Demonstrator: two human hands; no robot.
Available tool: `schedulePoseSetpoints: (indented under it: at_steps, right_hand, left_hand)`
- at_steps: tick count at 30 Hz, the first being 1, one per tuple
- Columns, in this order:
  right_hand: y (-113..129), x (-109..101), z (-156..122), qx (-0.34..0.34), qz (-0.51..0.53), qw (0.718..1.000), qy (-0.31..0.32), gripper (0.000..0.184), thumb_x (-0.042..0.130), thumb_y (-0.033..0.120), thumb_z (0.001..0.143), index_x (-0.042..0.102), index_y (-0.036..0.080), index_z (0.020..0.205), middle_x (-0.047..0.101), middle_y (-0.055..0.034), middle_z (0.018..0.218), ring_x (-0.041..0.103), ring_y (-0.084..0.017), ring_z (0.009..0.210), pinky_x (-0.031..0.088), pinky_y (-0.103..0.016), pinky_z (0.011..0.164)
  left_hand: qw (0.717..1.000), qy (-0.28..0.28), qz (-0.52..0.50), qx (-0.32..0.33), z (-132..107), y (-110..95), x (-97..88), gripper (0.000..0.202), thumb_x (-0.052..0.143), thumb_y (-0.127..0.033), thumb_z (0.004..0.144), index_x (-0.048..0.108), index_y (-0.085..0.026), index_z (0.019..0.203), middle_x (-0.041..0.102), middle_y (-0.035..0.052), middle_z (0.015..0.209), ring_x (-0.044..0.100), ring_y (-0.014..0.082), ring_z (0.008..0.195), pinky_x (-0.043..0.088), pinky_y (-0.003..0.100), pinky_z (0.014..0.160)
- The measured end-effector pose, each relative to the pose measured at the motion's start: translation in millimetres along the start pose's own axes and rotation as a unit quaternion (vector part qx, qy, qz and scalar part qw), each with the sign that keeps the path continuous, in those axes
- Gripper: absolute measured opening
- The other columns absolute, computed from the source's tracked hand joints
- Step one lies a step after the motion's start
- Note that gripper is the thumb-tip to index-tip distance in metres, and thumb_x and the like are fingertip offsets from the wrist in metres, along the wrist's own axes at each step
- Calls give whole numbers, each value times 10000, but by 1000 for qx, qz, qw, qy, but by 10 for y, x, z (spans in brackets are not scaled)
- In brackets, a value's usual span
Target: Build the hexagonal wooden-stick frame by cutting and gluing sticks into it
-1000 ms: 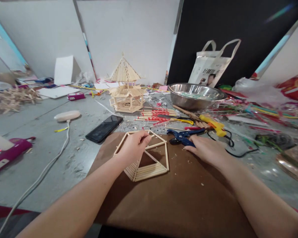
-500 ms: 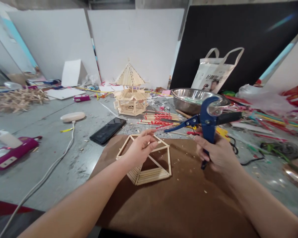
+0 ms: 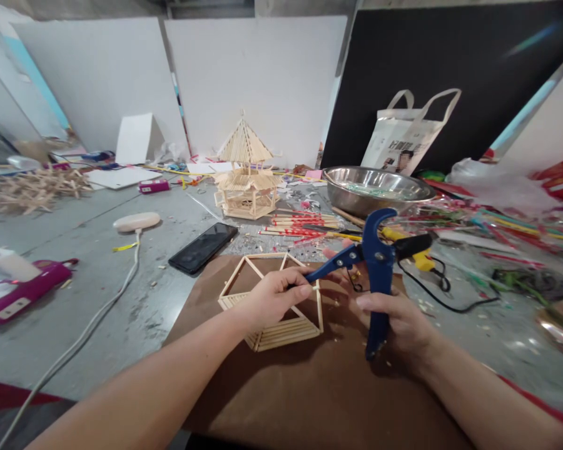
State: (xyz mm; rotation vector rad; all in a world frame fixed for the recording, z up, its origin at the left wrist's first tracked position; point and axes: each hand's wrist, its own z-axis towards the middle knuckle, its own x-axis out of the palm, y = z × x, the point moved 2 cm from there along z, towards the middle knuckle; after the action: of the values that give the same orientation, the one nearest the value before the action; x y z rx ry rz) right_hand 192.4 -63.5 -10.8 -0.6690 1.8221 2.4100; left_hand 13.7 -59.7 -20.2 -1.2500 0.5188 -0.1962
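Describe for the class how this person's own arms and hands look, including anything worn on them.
The left hand and right hand are ungloved, with no watch or bracelet showing. No sleeve covers the visible left forearm. A red strip edges the right forearm; whether it is clothing is unclear.

Grey table [image 3: 89, 245], littered with scraps [image 3: 305, 205], carries a brown sheet [image 3: 319, 400] under a hexagonal stick frame [image 3: 288, 332]; black phone [image 3: 204, 248] lies beside the sheet; stick pavilion [image 3: 247, 189] and metal basin [image 3: 356, 201] stand behind
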Motion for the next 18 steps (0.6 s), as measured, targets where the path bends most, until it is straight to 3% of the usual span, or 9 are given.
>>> schedulePoseSetpoints:
  at_steps: [4,7,10,13,15,18]
  right_hand:
    - [72,30,-43,24,129,988,84,393,387,231,589,512,255,961,589,-32,928,538,-216,894,437,-379,734]
    - [110,-6,-51,9,101,993,62,406,440,217,586,488,264,987,556,-25,995,492,-219,976,402,-378,805]
    - [86,-97,-35,-23,-25,999,-26,338,445,231,655,465,268,990,554,-31,972,490,-221,968,396,-373,803]
    - [31,-171,3,-72,-240,960,-126,339,456,226,672,429,236,1009,540,-65,950,500,-230,909,395,-367,774]
    - [-8,-156,38,-104,-343,925,-124,396,467,193,644,395,206,1033,513,-89,973,494,-231,891,391,-359,762]
    - [-49,-65,75,-131,-399,906,-48,431,480,153,596,396,190,1017,498,-93,990,480,-230,909,389,-348,756]
  left_hand:
    - [999,23,-37,7,-14,-27,70,159,444,-247,766,484,-130,666,480,68,1125,479,135,957,362,248,805]
    - [997,53,-52,30,-19,-61,125,133,447,-217,766,491,-130,675,467,78,1137,461,144,993,353,266,834]
    - [999,17,-25,32,-10,-55,102,123,455,-221,763,503,-137,688,477,80,1111,425,158,1031,331,285,863]
    - [998,-51,-24,2,-3,0,13,167,434,-290,773,495,-139,732,547,46,858,501,117,800,396,256,720]
    - [996,-83,-34,-7,-5,30,-37,212,410,-338,778,478,-141,739,484,-11,644,451,67,573,386,205,561]
    - [995,-100,-14,-10,-14,42,-60,237,417,-369,767,467,-143,715,365,-49,547,327,39,467,307,170,456]
